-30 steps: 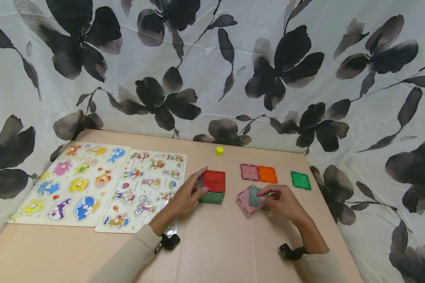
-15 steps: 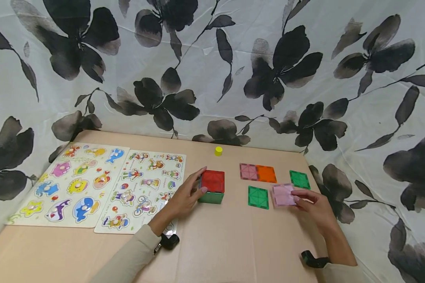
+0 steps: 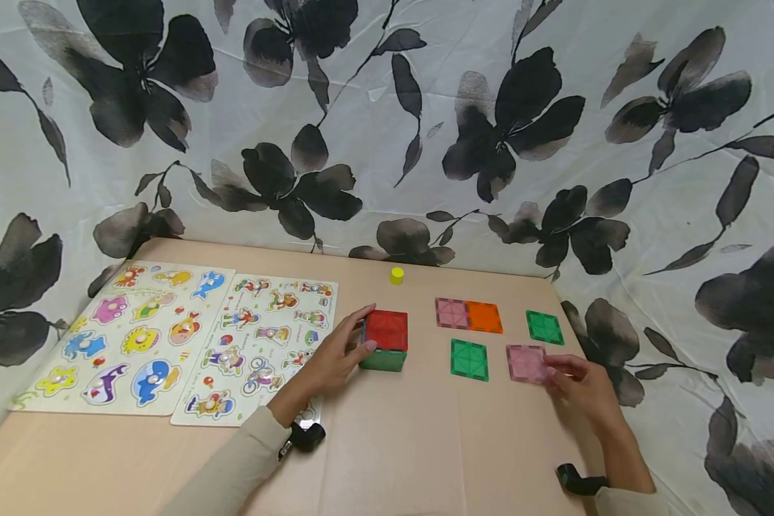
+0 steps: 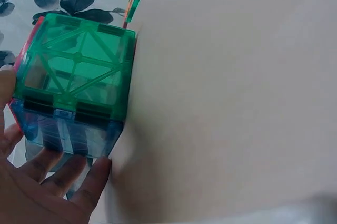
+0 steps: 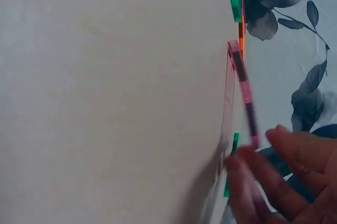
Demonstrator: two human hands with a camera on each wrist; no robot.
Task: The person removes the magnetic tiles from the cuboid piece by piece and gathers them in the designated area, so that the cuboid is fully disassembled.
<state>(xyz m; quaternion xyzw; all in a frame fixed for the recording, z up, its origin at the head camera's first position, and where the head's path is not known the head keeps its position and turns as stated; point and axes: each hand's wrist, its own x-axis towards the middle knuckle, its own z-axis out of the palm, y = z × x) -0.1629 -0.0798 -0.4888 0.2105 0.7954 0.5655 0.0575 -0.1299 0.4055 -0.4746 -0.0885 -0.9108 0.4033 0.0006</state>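
Note:
My left hand [image 3: 335,358] holds a cube [image 3: 387,333] built of clear magnetic tiles, with a red top and a green front. In the left wrist view the fingers [image 4: 87,184] lie along its blue side, below the green face. My right hand [image 3: 583,387] is at the right edge of a pink magnetic tile [image 3: 526,363]. In the right wrist view this pink tile [image 5: 244,84] slants, its near end between thumb and fingers and its far end down at the table. A green tile [image 3: 469,360] lies flat left of it.
Behind, a pink tile [image 3: 453,313] and an orange tile [image 3: 484,317] lie side by side. Another green tile [image 3: 545,327] is near the table's right edge. A yellow cylinder [image 3: 396,275] stands at the back. Two sticker-style picture boards [image 3: 190,410] cover the left side.
My right hand has moved right with the pink tile and lowered it towards the table. The green tile, earlier behind the pink one, now lies apart from it. My left hand stays on the cube.

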